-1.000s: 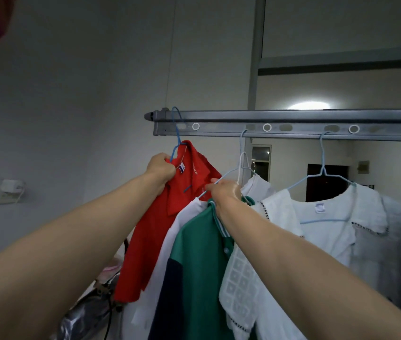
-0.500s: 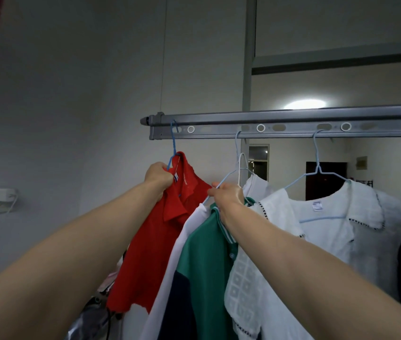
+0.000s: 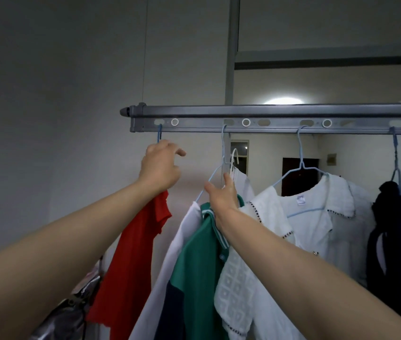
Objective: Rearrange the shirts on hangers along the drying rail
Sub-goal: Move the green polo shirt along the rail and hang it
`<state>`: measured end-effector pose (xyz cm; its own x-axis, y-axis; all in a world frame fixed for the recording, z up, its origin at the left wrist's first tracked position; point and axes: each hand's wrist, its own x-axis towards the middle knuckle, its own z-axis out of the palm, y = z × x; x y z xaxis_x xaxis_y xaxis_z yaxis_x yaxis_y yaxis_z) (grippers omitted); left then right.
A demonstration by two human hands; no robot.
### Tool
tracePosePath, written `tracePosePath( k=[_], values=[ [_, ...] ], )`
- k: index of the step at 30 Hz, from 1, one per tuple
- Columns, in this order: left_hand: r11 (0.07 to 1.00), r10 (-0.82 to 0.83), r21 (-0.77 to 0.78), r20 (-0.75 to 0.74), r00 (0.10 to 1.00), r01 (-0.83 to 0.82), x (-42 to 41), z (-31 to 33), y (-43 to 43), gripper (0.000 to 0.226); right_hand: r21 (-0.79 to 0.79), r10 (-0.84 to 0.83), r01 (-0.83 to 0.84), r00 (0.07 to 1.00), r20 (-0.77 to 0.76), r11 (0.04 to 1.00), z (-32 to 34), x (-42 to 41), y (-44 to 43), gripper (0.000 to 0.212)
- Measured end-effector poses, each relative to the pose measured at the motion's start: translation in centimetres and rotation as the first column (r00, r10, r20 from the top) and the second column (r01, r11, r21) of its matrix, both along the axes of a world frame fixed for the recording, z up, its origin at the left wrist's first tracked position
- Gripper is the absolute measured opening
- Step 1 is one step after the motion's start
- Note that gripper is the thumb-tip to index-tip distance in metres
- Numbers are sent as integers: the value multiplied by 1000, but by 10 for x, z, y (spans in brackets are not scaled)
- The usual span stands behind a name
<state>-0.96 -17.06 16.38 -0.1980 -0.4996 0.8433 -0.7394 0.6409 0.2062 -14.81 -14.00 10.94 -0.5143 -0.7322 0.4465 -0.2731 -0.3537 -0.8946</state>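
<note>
Shirts on hangers (image 3: 317, 224) hang from the drying rail (image 3: 280, 111) just above both hands. They are soft, light cloth, best moved, I judge, by the stiff wire necks. The left hand (image 3: 160, 165) curls loosely at the red shirt's (image 3: 131, 253) hanger, grip unclear. The right hand (image 3: 221, 196) lies straight-fingered against hanger wires above the green shirt (image 3: 194, 266). Five hooks (image 3: 298, 143) show.

**Operator:** What did my arms look like in that shot?

**Describer:** You showed two bare forearms. Your left forearm (image 3: 72, 241) and your right forearm (image 3: 292, 266) each looked very broad at a bottom corner of the view, where the wide lens swelled them. They tapered smoothly to the wrists.

**Operator:** And my hands?

**Describer:** Your left hand (image 3: 160, 165) and your right hand (image 3: 221, 192) were bare as well. Skin ran unbroken from the frame's edge to your fingertips, in dim, even light.
</note>
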Motion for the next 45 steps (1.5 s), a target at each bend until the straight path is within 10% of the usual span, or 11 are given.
tracePosePath(
  k=[7,17,26,45],
  values=[
    [912,-411,80,208,888,403,-44,-18,28,21,0,-6,6,1000,-26,1000,-16,-17,29,8],
    [946,-141,-164,573,807,281,-77,-38,64,16,83,103,-94,988,-116,992,-18,-54,112,32],
    [882,-412,-15,464,784,472,-136,-46,147,22,152,376,-350,903,-207,924,-41,-109,246,19],
    [426,-897,339,275,345,839,-321,-94,372,16,205,-138,159,984,-115,966,-62,-247,527,24]
  ],
)
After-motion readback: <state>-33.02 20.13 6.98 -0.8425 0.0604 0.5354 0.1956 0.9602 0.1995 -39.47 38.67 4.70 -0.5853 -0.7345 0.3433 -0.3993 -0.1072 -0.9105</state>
